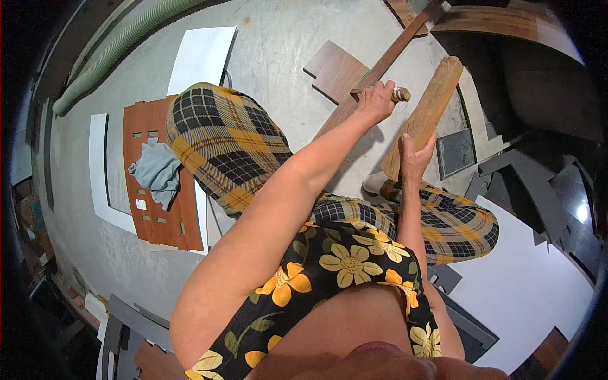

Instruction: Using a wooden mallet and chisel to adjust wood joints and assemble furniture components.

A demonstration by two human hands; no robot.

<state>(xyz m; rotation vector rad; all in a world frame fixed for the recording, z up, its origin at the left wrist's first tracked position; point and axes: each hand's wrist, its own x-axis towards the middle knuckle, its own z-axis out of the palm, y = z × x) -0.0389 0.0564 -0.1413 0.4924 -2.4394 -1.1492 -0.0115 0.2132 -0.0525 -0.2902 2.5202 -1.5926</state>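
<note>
My left hand (377, 102) is closed round a short hand tool (400, 94) with a rounded, worn handle end. A dark part of the tool shows at the other side of the fist, over a long narrow brown board (387, 62); I cannot tell whether they touch. My right hand (415, 155) grips the near end of a thick wooden bar (430, 101). The bar slants up and away to the right, apart from the tool. Two small brown wood-grain panels (341, 71) lie beside the long board.
On the concrete floor at left lies a reddish-brown slotted panel (136, 218) with a grey cloth (155, 171) on it. A white panel (202, 57) lies farther off. A ribbed hose (126, 54) runs along the far left. Dark offcuts (525, 190) and a white sheet (519, 272) lie right.
</note>
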